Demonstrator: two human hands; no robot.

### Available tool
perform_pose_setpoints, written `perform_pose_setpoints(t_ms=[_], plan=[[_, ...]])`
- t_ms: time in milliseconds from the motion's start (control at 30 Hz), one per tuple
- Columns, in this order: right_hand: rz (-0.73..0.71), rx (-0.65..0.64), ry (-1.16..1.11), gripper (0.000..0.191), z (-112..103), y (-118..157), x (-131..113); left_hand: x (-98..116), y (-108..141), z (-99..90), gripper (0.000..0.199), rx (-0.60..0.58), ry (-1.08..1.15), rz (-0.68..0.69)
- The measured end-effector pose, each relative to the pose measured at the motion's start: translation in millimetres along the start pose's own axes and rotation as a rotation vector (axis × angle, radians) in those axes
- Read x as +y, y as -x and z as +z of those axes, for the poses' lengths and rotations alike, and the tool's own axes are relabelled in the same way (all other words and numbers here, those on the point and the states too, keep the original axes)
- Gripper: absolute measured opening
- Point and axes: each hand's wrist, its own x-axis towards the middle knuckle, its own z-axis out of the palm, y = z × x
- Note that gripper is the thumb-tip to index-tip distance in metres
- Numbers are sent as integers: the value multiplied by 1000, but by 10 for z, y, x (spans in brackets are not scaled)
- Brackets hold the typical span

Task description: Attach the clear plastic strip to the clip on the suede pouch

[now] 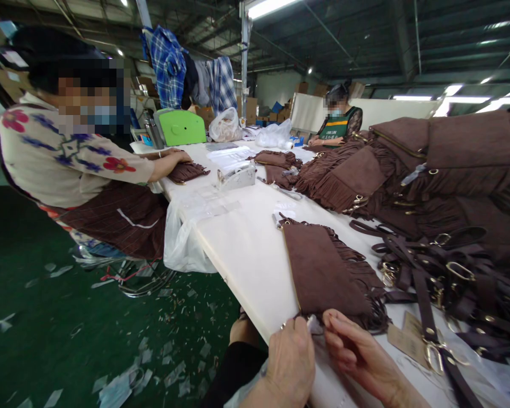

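A brown suede-like fringed bag [323,266] lies flat on the white table, with a gold zip along its left edge and fringe on its right. At its near corner my left hand [289,357] is closed in a pinch; a small metal bit shows by its fingers, but what they grip is hidden. A scrap of clear plastic [314,325] sits between my hands at that corner. Beside it, my right hand [359,357] has its thumb and curled fingers apart, the fingertips close to the plastic and the bag's lower edge.
Brown straps with gold clips [429,283] and card tags [408,340] lie to the right. Behind them rises a pile of fringed bags [459,147]. A co-worker [89,170] handles a bag at left; another person [338,122] sits across. A tape dispenser [238,177] stands mid-table [246,238].
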Motion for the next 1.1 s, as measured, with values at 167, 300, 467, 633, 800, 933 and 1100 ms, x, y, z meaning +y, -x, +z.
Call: perform_pose_setpoints(t_ms=[167,300,467,633,800,933,1100], plan=[[-40,-76,-153,25,-7,8,7,2,11,-9,21,57,-17,46],[-27,-80,-207,25,-9,-10,32,-36,0,-27,31,90,218,87],[-1,-7,-109,29,18,-53,66,-79,-3,-50,22,150,644,167],[-16,18,-85,30,41,-85,95,-63,-47,-58,23,174,776,141],[-43,16,-45,28,45,-104,121,-18,-113,-65,18,154,759,41],[-65,24,-20,28,51,-104,133,12,-141,-60,17,156,705,-3],[-40,32,-33,32,63,-70,119,-4,-130,20,20,201,576,33]])
